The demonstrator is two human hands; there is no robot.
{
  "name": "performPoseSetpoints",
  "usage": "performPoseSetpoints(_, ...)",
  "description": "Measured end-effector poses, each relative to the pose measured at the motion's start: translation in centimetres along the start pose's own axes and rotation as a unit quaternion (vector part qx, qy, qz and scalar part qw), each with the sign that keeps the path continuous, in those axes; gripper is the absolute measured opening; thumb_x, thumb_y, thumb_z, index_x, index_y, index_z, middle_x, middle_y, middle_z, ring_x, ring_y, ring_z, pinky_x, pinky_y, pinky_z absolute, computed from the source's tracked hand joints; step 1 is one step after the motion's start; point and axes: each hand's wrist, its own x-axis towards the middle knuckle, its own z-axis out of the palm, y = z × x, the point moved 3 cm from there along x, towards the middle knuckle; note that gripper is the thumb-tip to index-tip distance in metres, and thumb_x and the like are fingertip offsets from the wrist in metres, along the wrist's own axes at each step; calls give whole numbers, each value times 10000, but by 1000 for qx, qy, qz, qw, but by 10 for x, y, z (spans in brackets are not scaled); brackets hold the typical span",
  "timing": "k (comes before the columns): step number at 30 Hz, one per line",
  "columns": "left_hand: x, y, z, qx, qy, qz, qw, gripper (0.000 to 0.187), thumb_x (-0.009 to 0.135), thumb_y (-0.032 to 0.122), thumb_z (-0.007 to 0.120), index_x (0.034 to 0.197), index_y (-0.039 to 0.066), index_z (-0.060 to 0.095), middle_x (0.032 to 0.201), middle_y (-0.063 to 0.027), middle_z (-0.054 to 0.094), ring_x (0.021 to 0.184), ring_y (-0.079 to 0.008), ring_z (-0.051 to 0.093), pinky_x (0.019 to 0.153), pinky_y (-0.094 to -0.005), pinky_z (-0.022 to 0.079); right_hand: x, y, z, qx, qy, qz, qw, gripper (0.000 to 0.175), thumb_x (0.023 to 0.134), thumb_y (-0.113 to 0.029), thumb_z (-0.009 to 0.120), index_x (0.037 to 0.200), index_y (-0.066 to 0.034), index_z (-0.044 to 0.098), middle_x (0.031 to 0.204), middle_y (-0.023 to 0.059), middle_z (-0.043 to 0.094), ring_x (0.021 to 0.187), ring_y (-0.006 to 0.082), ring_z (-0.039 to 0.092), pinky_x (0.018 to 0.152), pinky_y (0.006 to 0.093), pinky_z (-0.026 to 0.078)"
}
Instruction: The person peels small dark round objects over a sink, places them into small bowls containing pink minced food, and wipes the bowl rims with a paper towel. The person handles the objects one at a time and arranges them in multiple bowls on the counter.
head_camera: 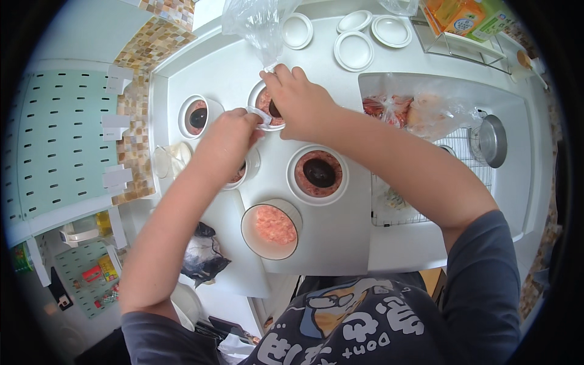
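A folded white tissue (pixel 261 117) is pinched in the fingers of my left hand (pixel 230 141), against the near-left rim of a white ceramic cup (pixel 252 95). My right hand (pixel 303 102) wraps the cup's right side, its fingers reaching past the far rim. Minced meat (pixel 262 98) and a dark glossy oval, probably a preserved egg, fill this cup, partly hidden by that hand. Another white cup (pixel 293 180) nearer me holds meat around a dark oval (pixel 319 173). One more such cup (pixel 215 112) stands at left. My left hand partly covers a further cup (pixel 252 166).
A dark-rimmed bowl (pixel 255 242) holds minced meat. Several white round lids (pixel 353 50) lie at the back beside a clear plastic bag (pixel 262 34). Bagged meat (pixel 388 109) and a metal bowl (pixel 493 141) sit in the sink (pixel 511 191). A crumpled dark bag (pixel 205 255) lies at left.
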Motion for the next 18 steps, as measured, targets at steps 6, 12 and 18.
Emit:
performPoseSetpoints(6,16,-20,-12,22,-45,65,997,171,843,66,685,1009,51,723,927,-148,682,873,-344,658,790,-422,523,19,26,-19,35,-89,-164,982,1084,514,-59,870,1481,-101,383,1354,186,487,1247,370,482,1036,424,467)
performPoseSetpoints(12,-4,4,3,-54,-39,-80,995,275,823,111,743,1088,43,720,946,-189,675,876,-352,666,822,-423,525,6,29,5,97,28,-146,984,988,527,-113,860,1416,-75,431,1315,143,506,1198,345,519,984,410,498)
performPoseSetpoints(18,-2,1,4,49,0,34,998,244,851,61,680,1093,56,713,994,-140,664,953,-319,652,838,-415,533,-13,27,5,83,63,-64,992,1048,518,-139,886,1441,-59,396,1337,113,484,1218,326,503,963,413,510)
